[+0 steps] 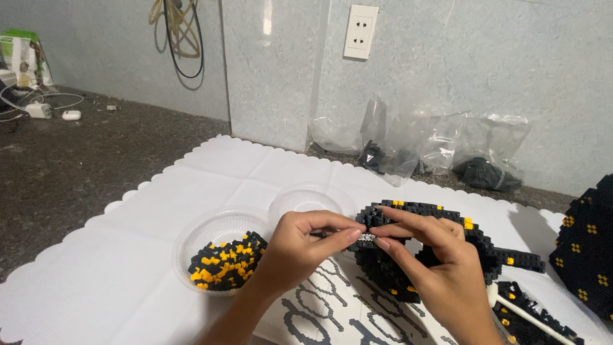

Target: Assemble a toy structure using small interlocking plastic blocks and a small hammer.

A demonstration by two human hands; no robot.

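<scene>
My left hand [300, 246] and my right hand [434, 262] meet fingertip to fingertip over a white scalloped mat [128, 268]. Between the thumbs and forefingers they pinch a tiny pale brick piece [365, 237]. Directly behind the fingers lies a curved black brick model [476, 246] with a few yellow studs, partly hidden by my right hand. Left of my left hand stands a clear plastic bowl [191, 236] with several small black and yellow bricks [223, 260]. A second clear bowl [306, 198] sits behind my left hand.
A printed sheet with grey ring patterns [325, 306] lies under my wrists. Another black brick piece with yellow dots [584, 255] is at the right edge. Clear plastic bags [434, 150] lean against the wall beneath a white socket [360, 32]. Cables and chargers [38, 105] lie far left.
</scene>
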